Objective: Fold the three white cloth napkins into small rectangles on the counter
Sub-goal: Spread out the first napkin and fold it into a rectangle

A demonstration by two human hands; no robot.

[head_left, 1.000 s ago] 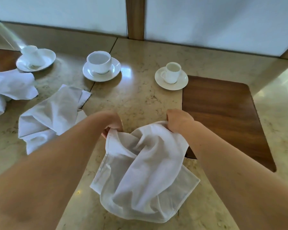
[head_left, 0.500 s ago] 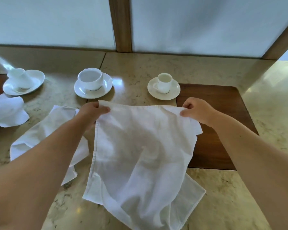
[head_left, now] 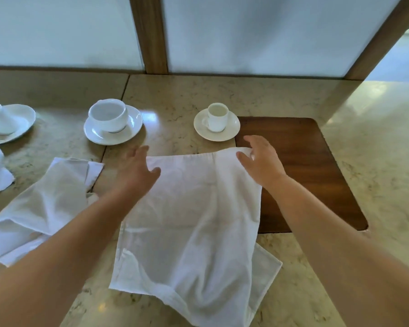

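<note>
Napkin (head_left: 189, 223) lies spread in front of you near the counter's (head_left: 376, 142) front edge, its right side over the wooden inlay (head_left: 305, 175). Your left hand (head_left: 137, 171) and right hand (head_left: 260, 159) rest spread-fingered on its far corners, gripping nothing. Two more napkins (head_left: 43, 208) lie crumpled toward the left edge.
</note>
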